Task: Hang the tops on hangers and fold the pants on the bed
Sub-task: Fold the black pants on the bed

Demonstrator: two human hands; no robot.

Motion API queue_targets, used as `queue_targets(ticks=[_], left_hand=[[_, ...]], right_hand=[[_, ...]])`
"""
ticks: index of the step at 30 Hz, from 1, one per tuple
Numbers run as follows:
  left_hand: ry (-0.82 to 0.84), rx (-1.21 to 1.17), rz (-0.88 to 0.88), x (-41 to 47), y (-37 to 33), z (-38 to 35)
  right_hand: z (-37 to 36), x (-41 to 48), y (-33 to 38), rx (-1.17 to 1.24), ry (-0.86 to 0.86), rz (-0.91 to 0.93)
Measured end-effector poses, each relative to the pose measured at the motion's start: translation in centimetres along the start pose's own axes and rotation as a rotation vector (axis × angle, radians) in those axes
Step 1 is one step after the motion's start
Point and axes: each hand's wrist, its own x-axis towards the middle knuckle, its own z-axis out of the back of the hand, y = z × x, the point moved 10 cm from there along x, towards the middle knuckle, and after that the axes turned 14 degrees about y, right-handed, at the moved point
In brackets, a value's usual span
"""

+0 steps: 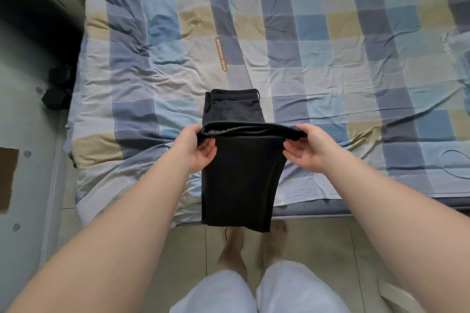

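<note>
Black pants [239, 180] lie at the near edge of the checked bed [330, 58], centre of view. The waistband end lies flat on the sheet toward 12 o'clock. The leg portion is raised in a ridge and hangs toward 6 o'clock past the mattress edge. Left hand [197, 147], at 9 o'clock of the ridge, pinches its end, thumb above and fingers beneath. Right hand [309, 150], at 3 o'clock, pinches the opposite end likewise. An orange label [220, 54] sits on the sheet beyond the waistband, at 12 o'clock.
</note>
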Motion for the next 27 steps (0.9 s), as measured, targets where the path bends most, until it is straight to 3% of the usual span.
queue_targets(ticks=[9,15,21,27], left_hand=[[-0.046,0.065,-0.008,16.8,-6.9,-1.5],[-0.03,0.079,-0.033,24.5,-7.4,-2.0],[0.07,0.244,-0.027,26.1,-3.8,-1.5],[0.102,0.29,0.016,22.8,2.8,1.0]], right_hand=[[-1.1,19.2,5.6,0.026,0.011,-0.015],[-1.4,27.8,6.8,0.041,0.064,0.005],[-1.0,30.1,3.0,0.08,0.204,-0.031],[0.8,27.2,-3.3,0.136,0.242,-0.115]])
